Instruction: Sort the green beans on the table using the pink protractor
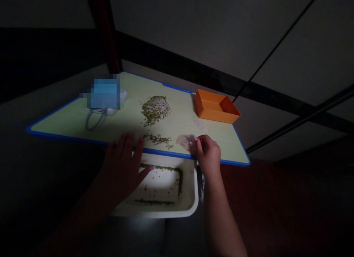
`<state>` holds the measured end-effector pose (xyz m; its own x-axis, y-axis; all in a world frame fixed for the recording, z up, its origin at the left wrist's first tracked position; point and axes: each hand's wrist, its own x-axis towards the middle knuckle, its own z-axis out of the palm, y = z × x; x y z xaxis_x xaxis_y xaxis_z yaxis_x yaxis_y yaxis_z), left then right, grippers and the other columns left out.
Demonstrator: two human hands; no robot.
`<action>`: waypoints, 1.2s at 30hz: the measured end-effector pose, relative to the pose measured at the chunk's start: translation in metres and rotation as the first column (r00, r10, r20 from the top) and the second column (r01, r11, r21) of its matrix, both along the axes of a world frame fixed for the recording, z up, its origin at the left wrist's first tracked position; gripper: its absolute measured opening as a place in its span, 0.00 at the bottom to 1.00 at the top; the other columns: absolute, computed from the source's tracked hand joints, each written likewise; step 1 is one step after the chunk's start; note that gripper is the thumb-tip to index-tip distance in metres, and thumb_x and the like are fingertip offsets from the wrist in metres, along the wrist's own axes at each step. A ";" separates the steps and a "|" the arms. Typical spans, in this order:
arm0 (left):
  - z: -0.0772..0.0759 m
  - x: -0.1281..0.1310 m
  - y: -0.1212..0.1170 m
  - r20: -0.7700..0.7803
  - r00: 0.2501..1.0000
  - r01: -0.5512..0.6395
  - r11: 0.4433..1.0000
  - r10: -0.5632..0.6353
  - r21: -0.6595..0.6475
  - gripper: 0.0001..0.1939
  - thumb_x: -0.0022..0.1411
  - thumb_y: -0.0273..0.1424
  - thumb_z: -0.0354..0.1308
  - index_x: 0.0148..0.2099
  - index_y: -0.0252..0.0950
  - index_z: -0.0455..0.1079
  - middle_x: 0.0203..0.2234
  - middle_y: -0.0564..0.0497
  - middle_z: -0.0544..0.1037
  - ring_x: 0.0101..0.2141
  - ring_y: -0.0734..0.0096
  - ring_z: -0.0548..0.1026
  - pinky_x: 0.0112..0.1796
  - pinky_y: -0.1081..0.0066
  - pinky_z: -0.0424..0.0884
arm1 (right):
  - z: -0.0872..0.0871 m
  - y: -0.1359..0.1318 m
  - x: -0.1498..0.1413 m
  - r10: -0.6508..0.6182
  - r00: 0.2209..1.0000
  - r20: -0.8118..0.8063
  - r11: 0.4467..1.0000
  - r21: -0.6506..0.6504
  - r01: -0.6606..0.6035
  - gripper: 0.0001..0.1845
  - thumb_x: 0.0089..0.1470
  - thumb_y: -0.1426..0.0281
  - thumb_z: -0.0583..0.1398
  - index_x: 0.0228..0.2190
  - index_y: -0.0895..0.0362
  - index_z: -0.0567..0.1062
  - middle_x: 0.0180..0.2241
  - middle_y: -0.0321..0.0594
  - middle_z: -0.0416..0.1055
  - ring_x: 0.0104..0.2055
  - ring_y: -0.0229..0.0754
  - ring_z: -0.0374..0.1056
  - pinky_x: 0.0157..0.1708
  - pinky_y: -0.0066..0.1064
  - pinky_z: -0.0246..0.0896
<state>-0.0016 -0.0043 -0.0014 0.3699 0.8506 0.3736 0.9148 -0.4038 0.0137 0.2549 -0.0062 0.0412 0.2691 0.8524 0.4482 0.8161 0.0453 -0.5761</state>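
Note:
A heap of small green beans mixed with pale grains (156, 108) lies in the middle of the table, and a smaller scatter of green beans (159, 139) lies near the front edge. My left hand (124, 161) is spread, its fingertips at the table's front edge and its thumb over the white basin (193, 190). Green beans (179, 181) line the basin's bottom edges. With closed fingertips, my right hand (208, 153) pinches a thin pinkish patterned piece (186, 142) resting on the table; its exact kind is unclear.
An orange open box (217, 111) stands at the table's back right, with a small patch of pale grains (200, 124) before it. A blurred blue item with a cord loop (103, 94) sits at the left. The pale table (129, 87) has a blue rim.

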 end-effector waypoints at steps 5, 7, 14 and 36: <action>0.000 0.000 0.001 0.001 1.000 -0.016 1.000 0.016 -0.020 0.43 0.59 0.48 0.48 0.69 0.29 0.43 0.68 0.24 0.51 0.68 0.34 0.50 0.62 0.37 0.50 | -0.003 0.002 0.003 0.079 0.990 -0.115 0.997 -0.015 -0.081 0.12 0.60 0.61 0.56 0.29 0.54 0.74 0.24 0.38 0.75 0.26 0.41 0.67 0.29 0.30 0.57; 0.000 0.000 0.000 0.014 1.000 -0.014 1.000 0.015 -0.025 0.43 0.59 0.47 0.48 0.69 0.29 0.43 0.68 0.24 0.51 0.68 0.34 0.50 0.62 0.37 0.49 | -0.005 0.000 0.005 0.109 0.981 -0.160 0.994 -0.013 -0.113 0.12 0.60 0.60 0.56 0.29 0.53 0.73 0.24 0.37 0.74 0.26 0.41 0.67 0.28 0.30 0.58; 0.002 0.001 -0.001 0.010 1.000 -0.009 1.000 0.009 -0.022 0.42 0.60 0.47 0.48 0.69 0.28 0.45 0.67 0.23 0.51 0.68 0.33 0.50 0.62 0.37 0.50 | -0.007 -0.004 0.008 0.158 0.971 -0.179 0.986 -0.028 -0.165 0.12 0.61 0.60 0.57 0.29 0.53 0.72 0.24 0.36 0.72 0.26 0.40 0.65 0.27 0.29 0.58; -0.001 0.000 0.000 -0.081 0.997 -0.009 0.998 0.014 0.065 0.43 0.59 0.47 0.50 0.68 0.26 0.46 0.65 0.20 0.55 0.66 0.32 0.54 0.61 0.39 0.53 | -0.008 0.002 0.007 0.177 0.966 -0.189 0.983 -0.018 -0.183 0.12 0.61 0.60 0.56 0.30 0.54 0.72 0.25 0.37 0.73 0.27 0.40 0.68 0.27 0.28 0.58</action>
